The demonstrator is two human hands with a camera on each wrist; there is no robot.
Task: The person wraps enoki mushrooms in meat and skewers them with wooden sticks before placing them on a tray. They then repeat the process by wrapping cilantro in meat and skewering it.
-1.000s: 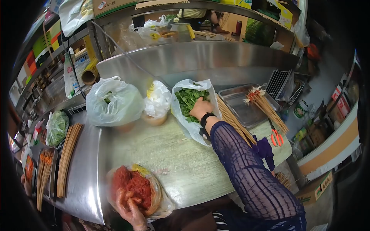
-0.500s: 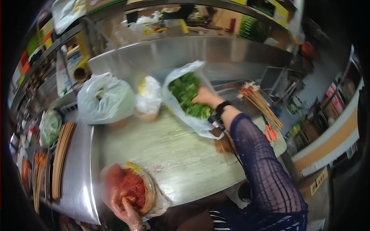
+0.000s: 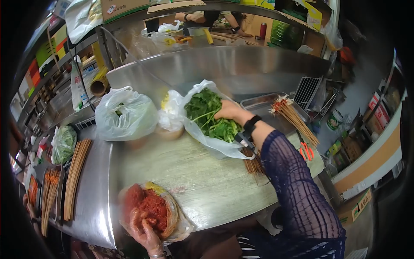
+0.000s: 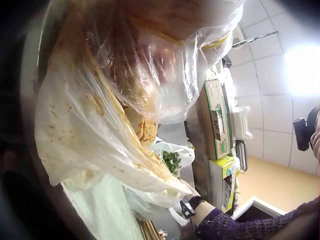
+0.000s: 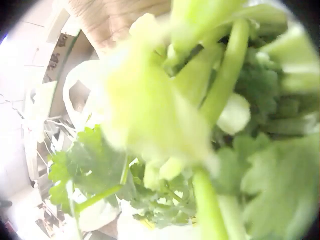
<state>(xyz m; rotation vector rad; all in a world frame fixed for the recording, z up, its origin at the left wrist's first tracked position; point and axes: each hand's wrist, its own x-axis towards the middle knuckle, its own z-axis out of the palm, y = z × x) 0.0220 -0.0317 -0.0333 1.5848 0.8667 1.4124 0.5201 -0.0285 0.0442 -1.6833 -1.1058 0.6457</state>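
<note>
My right hand is in a white plastic bag at the back of the board, its fingers around coriander. Close up in the right wrist view, pale coriander stems lie below the palm, partly blurred. At the front left, my left hand, in a clear plastic glove, rests against red seasoned minced meat. Its fingers are loosely bent at the meat's near side. An open plastic bag surrounds the meat; in the left wrist view its smeared film hides most of the hand.
Bare skewers stick out under the coriander bag. Orange-handled scissors, a metal tray and tipped skewers stand right. A tied bag and a wrapped tub stand back left; more skewers lie left.
My right hand has turned its grip and drawn the coriander and bag mouth toward the right, tilting the bag. My left hand stays at the meat.
</note>
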